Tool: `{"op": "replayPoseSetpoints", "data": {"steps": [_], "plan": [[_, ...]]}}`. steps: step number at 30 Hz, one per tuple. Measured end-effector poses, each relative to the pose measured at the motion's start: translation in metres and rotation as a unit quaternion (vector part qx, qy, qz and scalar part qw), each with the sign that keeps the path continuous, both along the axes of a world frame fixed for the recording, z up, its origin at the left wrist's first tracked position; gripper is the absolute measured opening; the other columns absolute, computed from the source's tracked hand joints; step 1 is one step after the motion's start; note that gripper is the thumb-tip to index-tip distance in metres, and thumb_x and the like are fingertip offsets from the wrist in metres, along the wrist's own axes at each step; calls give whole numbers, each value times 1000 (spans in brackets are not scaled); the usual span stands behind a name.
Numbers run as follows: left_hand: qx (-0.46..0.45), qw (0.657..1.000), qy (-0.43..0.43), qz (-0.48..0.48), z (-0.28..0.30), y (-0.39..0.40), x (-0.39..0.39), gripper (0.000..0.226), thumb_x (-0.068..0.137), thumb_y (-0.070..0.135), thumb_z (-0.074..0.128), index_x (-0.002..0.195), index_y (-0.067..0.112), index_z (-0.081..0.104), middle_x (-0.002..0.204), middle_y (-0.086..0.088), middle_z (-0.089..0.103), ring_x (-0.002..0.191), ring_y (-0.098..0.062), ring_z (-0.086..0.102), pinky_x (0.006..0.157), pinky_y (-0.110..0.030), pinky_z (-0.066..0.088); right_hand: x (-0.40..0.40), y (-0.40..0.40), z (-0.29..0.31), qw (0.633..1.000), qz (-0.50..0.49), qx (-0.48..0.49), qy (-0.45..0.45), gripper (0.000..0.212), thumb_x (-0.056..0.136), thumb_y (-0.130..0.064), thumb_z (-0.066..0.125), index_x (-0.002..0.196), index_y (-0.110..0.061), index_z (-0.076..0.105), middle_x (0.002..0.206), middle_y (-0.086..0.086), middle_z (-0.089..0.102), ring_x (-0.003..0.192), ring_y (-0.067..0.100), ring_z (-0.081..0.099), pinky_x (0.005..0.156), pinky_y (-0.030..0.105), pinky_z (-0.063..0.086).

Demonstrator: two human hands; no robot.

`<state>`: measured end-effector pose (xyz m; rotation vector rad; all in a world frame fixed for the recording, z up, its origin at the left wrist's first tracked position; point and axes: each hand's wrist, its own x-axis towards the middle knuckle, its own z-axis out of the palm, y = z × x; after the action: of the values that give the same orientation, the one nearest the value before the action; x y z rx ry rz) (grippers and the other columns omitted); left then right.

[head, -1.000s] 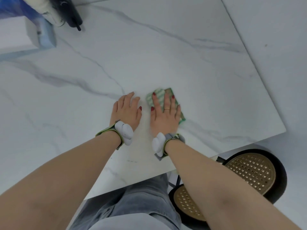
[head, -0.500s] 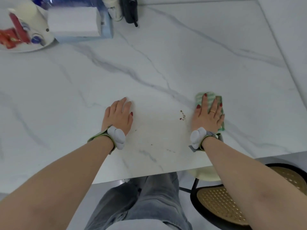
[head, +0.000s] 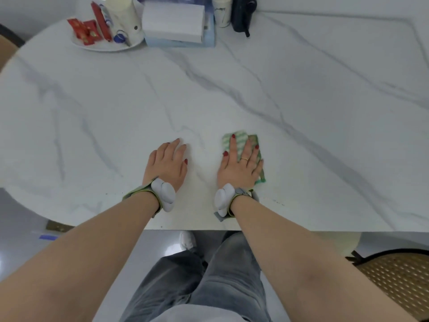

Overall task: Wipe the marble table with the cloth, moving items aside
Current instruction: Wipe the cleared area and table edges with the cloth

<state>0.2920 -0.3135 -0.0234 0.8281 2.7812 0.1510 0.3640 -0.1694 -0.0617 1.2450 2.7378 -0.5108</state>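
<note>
The white marble table (head: 232, 89) with grey veins fills the view. A green-and-white striped cloth (head: 240, 139) lies flat on it near the front edge. My right hand (head: 240, 169) presses down on the cloth with fingers spread, covering most of it. My left hand (head: 167, 166) rests flat on the bare marble a short way to the left of the cloth, holding nothing. Both wrists wear grey bands.
At the table's far edge stand a plate (head: 104, 46) with red packets and a white cup (head: 126, 17), a white tissue box (head: 174, 22), a paper cup (head: 221, 10) and a black device (head: 242, 15). A woven chair seat (head: 399, 282) sits at the lower right.
My right hand has slid the cloth left, closer to my left hand, over the spot where brown specks showed. The view has tilted up, showing more of the far items.
</note>
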Motion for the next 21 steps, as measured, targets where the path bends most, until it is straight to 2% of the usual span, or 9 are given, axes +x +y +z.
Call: {"op": "replayPoseSetpoints", "data": {"steps": [5, 10, 14, 18, 21], "plan": [[10, 1000, 1, 16, 3, -24, 1, 45, 97, 27, 37, 140, 14, 36, 152, -2, 27, 137, -28, 25, 110, -40, 19, 4, 6, 5, 999, 15, -12, -38, 50, 101, -45, 13, 146, -45, -10, 159, -2, -15, 147, 22, -9, 117, 44, -10], [16, 1000, 4, 23, 2, -44, 4, 44, 98, 28, 35, 140, 15, 35, 152, -2, 27, 137, -28, 24, 110, -39, 19, 31, 44, 9, 992, -117, -4, -42, 51, 101, -42, 15, 147, -43, -8, 160, 0, -10, 147, 23, -6, 118, 46, -7], [15, 999, 0, 43, -2, -60, 3, 44, 98, 29, 33, 140, 16, 35, 152, -2, 27, 137, -28, 25, 110, -39, 19, 26, 39, 10, 987, -155, -11, -36, 53, 101, -38, 18, 148, -42, -6, 160, 1, -11, 147, 24, -8, 118, 46, -6], [12, 998, 6, 57, -1, -77, 0, 63, 89, 42, 11, 137, 14, 41, 148, -4, 35, 133, -30, 33, 107, -41, 26, 2, 8, 9, 993, -105, 4, -46, 53, 101, -38, 18, 147, -42, -8, 160, 2, -11, 147, 24, -8, 118, 46, -7], [0, 998, 3, 70, -3, -87, -5, 50, 96, 37, 23, 139, 15, 38, 150, -3, 30, 135, -28, 28, 109, -39, 22, -21, -21, 9, 999, -25, 0, -47, 53, 101, -39, 17, 147, -42, -10, 159, 1, -12, 147, 23, -9, 118, 45, -8]]}}
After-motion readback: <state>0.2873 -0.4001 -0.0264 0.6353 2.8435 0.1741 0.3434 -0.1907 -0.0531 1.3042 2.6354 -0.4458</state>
